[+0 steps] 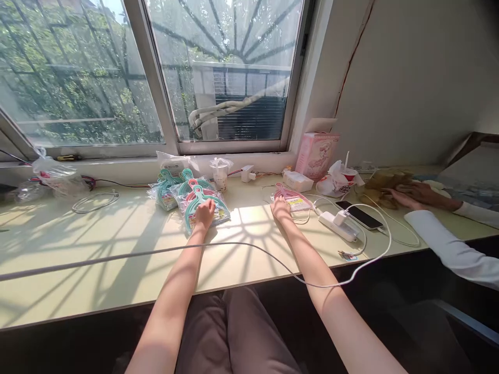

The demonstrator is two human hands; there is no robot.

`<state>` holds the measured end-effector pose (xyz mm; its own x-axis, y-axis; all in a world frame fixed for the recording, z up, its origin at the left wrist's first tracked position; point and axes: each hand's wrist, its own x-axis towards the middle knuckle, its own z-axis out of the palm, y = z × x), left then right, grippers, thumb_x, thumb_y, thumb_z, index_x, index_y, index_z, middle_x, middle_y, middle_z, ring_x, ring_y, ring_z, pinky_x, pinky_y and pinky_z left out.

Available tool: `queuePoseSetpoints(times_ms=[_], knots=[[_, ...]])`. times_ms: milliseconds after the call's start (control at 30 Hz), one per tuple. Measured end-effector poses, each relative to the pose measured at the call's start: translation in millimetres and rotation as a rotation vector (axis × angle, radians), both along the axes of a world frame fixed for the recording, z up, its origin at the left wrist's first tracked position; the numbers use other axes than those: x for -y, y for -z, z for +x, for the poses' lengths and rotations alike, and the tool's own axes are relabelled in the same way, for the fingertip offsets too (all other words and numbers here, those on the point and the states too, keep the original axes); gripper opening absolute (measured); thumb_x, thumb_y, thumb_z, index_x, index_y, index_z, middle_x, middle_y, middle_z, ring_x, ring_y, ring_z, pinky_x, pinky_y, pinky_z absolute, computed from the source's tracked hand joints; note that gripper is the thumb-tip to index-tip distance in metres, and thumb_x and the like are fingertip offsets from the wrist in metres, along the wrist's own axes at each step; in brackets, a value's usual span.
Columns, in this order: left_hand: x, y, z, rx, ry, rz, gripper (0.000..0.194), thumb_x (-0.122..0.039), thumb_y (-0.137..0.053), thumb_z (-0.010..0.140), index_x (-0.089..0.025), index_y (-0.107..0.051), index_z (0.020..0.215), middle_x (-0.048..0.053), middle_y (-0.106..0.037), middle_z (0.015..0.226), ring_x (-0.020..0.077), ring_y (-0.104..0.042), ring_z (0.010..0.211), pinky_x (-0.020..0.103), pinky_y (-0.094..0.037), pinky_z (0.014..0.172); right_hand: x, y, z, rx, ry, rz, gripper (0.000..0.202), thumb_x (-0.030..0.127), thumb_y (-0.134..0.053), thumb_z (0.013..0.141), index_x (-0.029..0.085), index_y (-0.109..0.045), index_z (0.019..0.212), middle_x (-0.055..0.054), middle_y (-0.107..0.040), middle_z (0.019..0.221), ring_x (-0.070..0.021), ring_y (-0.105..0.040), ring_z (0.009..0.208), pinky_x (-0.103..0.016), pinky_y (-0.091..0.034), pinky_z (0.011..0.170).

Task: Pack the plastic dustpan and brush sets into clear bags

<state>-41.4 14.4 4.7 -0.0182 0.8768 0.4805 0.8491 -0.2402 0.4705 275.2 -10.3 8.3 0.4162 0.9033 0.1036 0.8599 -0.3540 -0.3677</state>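
Observation:
My left hand (205,213) is closed on the near edge of a teal dustpan pack (191,210), which looks like a small fan-shaped dustpan in clear wrapping. This pack lies on a pile with a pink handle (193,183) and more teal packs (166,189) behind it. My right hand (280,208) has its fingers curled at the left edge of a pink dustpan pack (299,202) with a yellow and white label, lying flat on the table. The fingertips of both hands are partly hidden.
A grey cable (241,244) crosses over both forearms. To the right lie a power strip (338,226), a phone (360,215) and a pink box (317,156). Another person's hands (424,196) rest at the far right. A plastic cup (220,174) stands under the window.

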Motion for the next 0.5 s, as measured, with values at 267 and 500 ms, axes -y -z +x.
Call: queuePoseSetpoints(times_ms=[267,500], knots=[[2,2.3,5,-0.116,0.005,-0.039,0.032,-0.030,-0.047,0.107,-0.022,-0.064,0.081,0.010,-0.071,0.076,0.0268,-0.068,0.076,0.033,-0.039,0.069,-8,-14.1,1,-0.032,0.150,0.054,0.040,0.008,-0.049,0.102,0.005,-0.074,0.132,-0.028,-0.076,0.127,-0.0329,-0.075,0.118,-0.036,-0.054,0.096],[-3,6.7,6,-0.106,0.141,-0.052,0.027,-0.027,-0.049,0.106,-0.020,-0.066,0.086,0.013,-0.073,0.083,0.0291,-0.071,0.080,0.037,-0.046,0.076,2,-48.2,-63,-0.265,0.063,0.580,0.059,0.011,-0.029,0.105,0.009,-0.067,0.150,-0.023,-0.070,0.146,-0.0325,-0.067,0.137,-0.041,-0.053,0.111]])
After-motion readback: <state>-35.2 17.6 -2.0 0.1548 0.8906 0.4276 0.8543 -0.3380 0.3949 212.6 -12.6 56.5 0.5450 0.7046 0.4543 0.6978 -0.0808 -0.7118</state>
